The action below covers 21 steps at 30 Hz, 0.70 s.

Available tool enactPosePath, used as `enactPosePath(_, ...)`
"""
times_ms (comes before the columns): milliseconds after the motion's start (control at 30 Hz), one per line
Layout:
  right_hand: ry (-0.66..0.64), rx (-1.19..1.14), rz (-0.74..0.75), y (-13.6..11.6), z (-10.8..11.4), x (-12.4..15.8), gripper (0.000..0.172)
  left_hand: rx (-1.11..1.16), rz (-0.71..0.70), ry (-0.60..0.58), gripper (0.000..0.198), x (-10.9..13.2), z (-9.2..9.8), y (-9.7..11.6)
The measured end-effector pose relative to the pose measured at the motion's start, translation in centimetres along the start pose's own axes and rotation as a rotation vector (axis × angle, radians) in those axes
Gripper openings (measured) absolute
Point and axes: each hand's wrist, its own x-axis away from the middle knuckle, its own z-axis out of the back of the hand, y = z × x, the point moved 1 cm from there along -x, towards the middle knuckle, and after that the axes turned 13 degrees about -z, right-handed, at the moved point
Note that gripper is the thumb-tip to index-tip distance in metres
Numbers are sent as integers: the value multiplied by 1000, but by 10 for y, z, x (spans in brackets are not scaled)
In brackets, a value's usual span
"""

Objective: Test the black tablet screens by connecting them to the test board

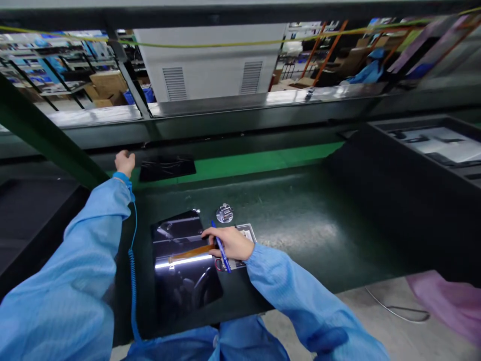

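The person stands at a dark green tabletop (300, 220) in pale blue sleeves, arms spread apart. The right hand (230, 242) rests low and near, fingers curled shut around a blue pen (221, 250) that slants down past the knuckles toward the person, while the fingertips press on the edge of a glossy black panel (184, 265) lying flat on the tabletop. An orange-brown ribbon strip (190, 252) runs across the panel just under that hand, and a bright line of reflected light lies right below it. Beside the panel, partly covered by the hand, sits a small white-framed board (248, 233) with red wires showing at its lower edge. Just beyond the pen's upper tip stands a little round metal piece (225, 213), apart from the panel. The left hand (124, 162) is stretched far out to the back of the tabletop, loosely closed into a fist near the dark rail; I cannot tell whether it grips anything. Just to its right lies a second dark sheet (167, 168), on the bright green strip (263, 161), not touched by the hand. A blue coiled cord (132, 271) hangs from the left wrist down along the sleeve. Farther right rises a black tray stack (424, 150).
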Motion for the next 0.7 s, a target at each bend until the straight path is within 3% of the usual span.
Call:
enactPosePath(100,-26,-171,-20,-2,5,3,37,-85,50,-173,39,49,14,21)
enactPosePath(200,-52,-379,-36,-3,10,5,21,-56,-64,-463,44,151,14,89)
enactPosePath(300,-50,-579,-65,-2,13,5,30,-149,-317,-738,85,258,7,166)
enactPosePath(367,-31,-687,-92,-1,15,5,38,-178,-349,-762,107,304,5,199)
enactPosePath(433,1,-775,-125,0,16,5,40,-204,-322,-767,113,329,6,215)
enactPosePath(533,33,-793,-157,-2,18,6,35,-234,-280,-814,103,346,15,222)
enactPosePath(633,-17,-499,-106,-5,17,7,31,-204,-272,-839,88,360,34,222)
enactPosePath(700,-81,-278,-46,-7,14,7,33,-120,-300,-773,80,369,52,221)
